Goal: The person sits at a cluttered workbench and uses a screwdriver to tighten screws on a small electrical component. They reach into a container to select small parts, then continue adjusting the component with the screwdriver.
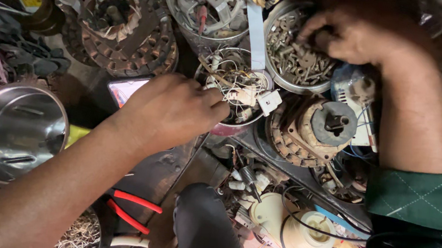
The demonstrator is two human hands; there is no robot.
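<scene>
The right hand (351, 34) digs at one o'clock in the metal bowl of screws (294, 55), fingers curled, perhaps pinching one (hidden). The left hand (170, 110), loosely closed, steadies the wire-filled bowl (236, 82); slow sifting helps.

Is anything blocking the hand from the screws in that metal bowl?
Nothing visible does. The right hand is already inside the round metal bowl, fingertips down among the small screws and bolts.

Views: you had one, head-worn.
Facing: it looked straight down on your cluttered bench (172, 173).
Nearness: close; your forearms filled the frame.
Overlap: none, a single view.
</scene>
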